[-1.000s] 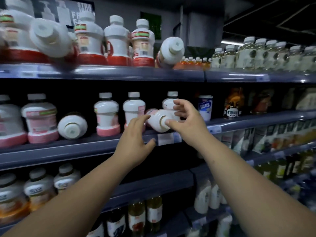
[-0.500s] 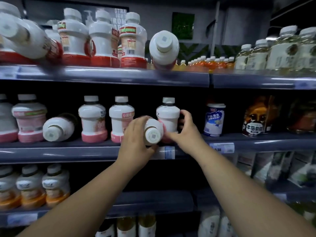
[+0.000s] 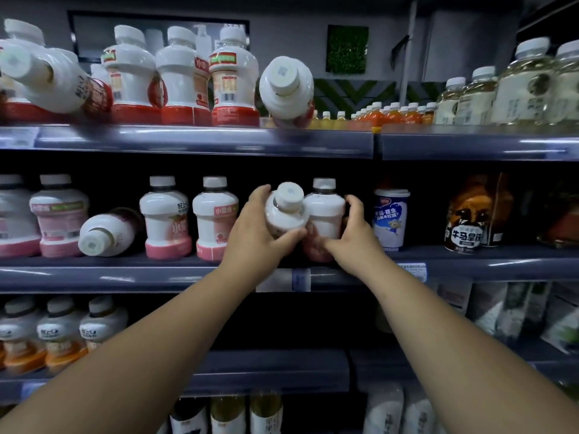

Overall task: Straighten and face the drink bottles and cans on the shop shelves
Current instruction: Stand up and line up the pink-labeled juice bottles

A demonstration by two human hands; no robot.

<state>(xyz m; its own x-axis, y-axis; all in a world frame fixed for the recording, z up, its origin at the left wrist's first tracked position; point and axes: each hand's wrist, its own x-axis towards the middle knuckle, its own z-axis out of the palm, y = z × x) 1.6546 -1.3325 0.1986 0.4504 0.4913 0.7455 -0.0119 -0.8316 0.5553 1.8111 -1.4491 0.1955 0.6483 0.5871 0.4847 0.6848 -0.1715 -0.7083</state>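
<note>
Left hand [image 3: 260, 236] wraps round the tipped bottle [image 3: 285, 214] above the middle shelf [image 3: 125, 274], cap leaning toward the camera, at 9 o'clock of the upright bottle [image 3: 326, 214], which the right hand [image 3: 352, 236] cups. It is best to swing the base down first, seat it flat, then turn the label outward. Half a second ago the cap faced the camera squarely and sat lower; now it tilts toward 12 o'clock.
</note>
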